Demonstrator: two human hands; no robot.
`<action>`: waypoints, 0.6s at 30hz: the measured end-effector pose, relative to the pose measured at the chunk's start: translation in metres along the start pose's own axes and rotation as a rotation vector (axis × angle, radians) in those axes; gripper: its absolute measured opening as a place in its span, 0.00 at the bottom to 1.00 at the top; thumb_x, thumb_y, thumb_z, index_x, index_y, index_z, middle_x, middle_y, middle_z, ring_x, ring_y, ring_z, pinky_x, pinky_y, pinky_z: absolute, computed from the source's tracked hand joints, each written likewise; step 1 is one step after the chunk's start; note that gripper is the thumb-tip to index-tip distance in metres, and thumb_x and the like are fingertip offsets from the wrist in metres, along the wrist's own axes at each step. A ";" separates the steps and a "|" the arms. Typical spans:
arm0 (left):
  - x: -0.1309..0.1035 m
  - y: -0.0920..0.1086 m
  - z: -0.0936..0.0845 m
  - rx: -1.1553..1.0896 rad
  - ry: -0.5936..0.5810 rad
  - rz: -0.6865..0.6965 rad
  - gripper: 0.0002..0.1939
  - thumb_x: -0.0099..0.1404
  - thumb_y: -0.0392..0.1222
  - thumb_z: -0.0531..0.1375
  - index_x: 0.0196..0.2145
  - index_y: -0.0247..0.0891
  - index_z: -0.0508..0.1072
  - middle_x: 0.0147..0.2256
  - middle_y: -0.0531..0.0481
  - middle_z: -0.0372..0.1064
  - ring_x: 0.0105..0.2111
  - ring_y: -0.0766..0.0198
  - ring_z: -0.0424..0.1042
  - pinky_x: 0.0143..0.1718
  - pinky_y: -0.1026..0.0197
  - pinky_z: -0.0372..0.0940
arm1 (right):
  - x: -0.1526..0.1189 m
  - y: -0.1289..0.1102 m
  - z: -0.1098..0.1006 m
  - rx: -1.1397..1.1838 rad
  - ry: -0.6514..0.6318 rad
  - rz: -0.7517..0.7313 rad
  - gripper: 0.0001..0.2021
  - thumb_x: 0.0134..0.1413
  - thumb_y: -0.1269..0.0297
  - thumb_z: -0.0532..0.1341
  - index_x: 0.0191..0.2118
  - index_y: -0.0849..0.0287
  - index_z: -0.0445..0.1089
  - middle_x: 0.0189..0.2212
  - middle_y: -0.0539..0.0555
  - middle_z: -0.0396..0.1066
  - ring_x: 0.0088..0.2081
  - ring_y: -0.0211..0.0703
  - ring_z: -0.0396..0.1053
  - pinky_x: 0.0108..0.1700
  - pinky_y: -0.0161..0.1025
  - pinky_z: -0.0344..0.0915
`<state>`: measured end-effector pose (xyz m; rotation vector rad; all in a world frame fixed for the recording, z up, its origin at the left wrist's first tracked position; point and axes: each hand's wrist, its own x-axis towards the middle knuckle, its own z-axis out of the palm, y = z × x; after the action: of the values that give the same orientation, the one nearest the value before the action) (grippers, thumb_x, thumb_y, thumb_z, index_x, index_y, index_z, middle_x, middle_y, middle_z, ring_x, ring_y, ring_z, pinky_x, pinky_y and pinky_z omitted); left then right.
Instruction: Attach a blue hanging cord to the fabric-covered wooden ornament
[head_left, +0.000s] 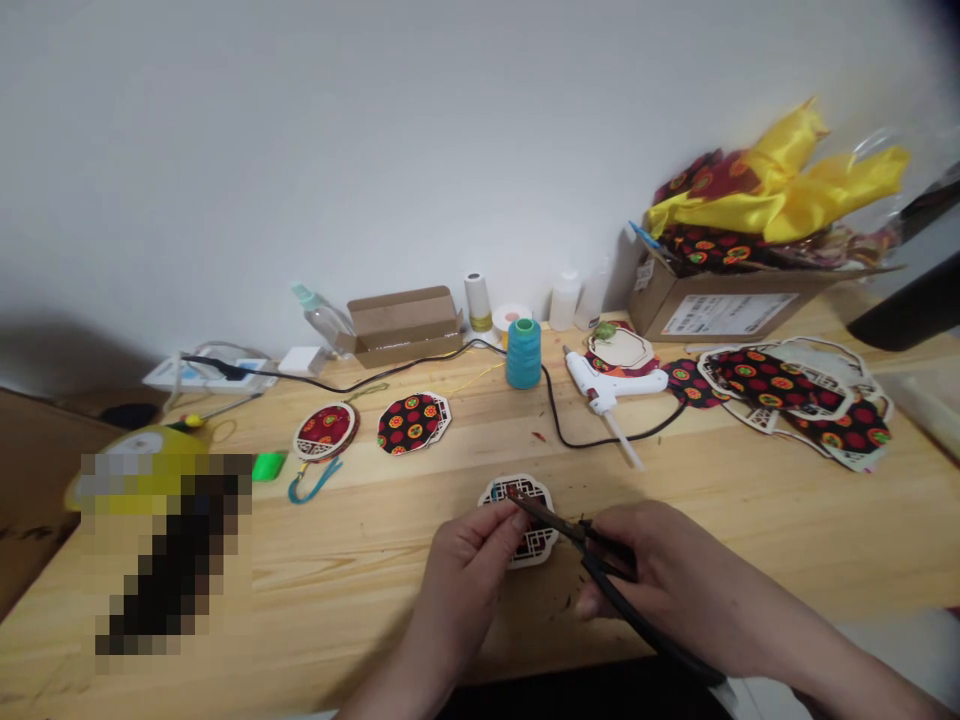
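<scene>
Near the front of the wooden table, my left hand pinches the edge of a small scalloped wooden lattice frame with dark patterned fabric behind it. My right hand is wrapped round the handles of black scissors. The scissor blades reach left across the frame, their tips close to my left thumb and forefinger. Whether the blades touch the fabric, I cannot tell. Small dark scraps lie on the wood below the scissors.
Behind the hands stand a teal thread spool and a white glue gun with a black cord. Patterned fabric pieces lie left and right. A cardboard box of cloth stands back right; a green object lies left.
</scene>
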<state>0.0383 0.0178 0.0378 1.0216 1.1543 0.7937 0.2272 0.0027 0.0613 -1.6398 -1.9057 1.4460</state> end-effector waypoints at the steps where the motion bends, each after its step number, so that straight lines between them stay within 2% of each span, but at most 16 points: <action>1: 0.000 0.000 0.000 0.000 -0.001 0.003 0.12 0.60 0.42 0.57 0.38 0.40 0.78 0.30 0.50 0.75 0.34 0.60 0.69 0.37 0.63 0.60 | 0.001 0.000 0.000 0.011 -0.014 0.007 0.08 0.49 0.62 0.59 0.25 0.59 0.71 0.21 0.48 0.70 0.22 0.34 0.61 0.22 0.32 0.51; 7: 0.001 -0.002 -0.001 0.016 0.035 -0.004 0.11 0.59 0.42 0.58 0.36 0.40 0.79 0.30 0.49 0.75 0.33 0.61 0.69 0.36 0.63 0.61 | 0.001 0.003 0.000 -0.017 -0.018 -0.041 0.09 0.50 0.64 0.57 0.25 0.56 0.73 0.21 0.47 0.70 0.22 0.34 0.62 0.23 0.32 0.51; 10: 0.002 -0.001 -0.001 -0.011 0.112 -0.009 0.08 0.57 0.41 0.60 0.32 0.39 0.79 0.29 0.49 0.75 0.32 0.62 0.69 0.35 0.64 0.61 | -0.007 0.001 -0.001 -0.097 -0.018 -0.055 0.06 0.46 0.65 0.60 0.22 0.57 0.70 0.19 0.46 0.69 0.21 0.34 0.61 0.22 0.31 0.50; 12: 0.002 0.003 -0.001 -0.071 0.162 -0.037 0.07 0.56 0.41 0.61 0.30 0.39 0.79 0.26 0.50 0.74 0.28 0.65 0.67 0.30 0.66 0.60 | -0.015 0.001 -0.006 -0.171 -0.038 -0.060 0.03 0.43 0.66 0.62 0.22 0.56 0.69 0.20 0.45 0.70 0.23 0.35 0.63 0.23 0.31 0.51; 15: 0.004 0.008 -0.003 -0.167 0.212 -0.092 0.09 0.55 0.43 0.62 0.31 0.36 0.78 0.16 0.55 0.66 0.16 0.72 0.57 0.18 0.69 0.52 | -0.029 0.013 -0.019 -0.368 -0.005 -0.016 0.01 0.40 0.67 0.62 0.23 0.55 0.69 0.24 0.48 0.72 0.27 0.40 0.68 0.26 0.33 0.56; 18: 0.007 0.010 -0.007 -0.211 0.227 -0.083 0.11 0.53 0.44 0.63 0.32 0.34 0.77 0.11 0.61 0.53 0.13 0.75 0.45 0.15 0.69 0.41 | -0.043 0.042 -0.038 -0.551 0.082 0.105 0.02 0.40 0.66 0.60 0.25 0.54 0.70 0.24 0.53 0.72 0.27 0.46 0.69 0.26 0.37 0.59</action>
<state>0.0328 0.0288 0.0441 0.7179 1.2671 0.9611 0.2945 -0.0196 0.0634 -2.0114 -2.3375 0.9052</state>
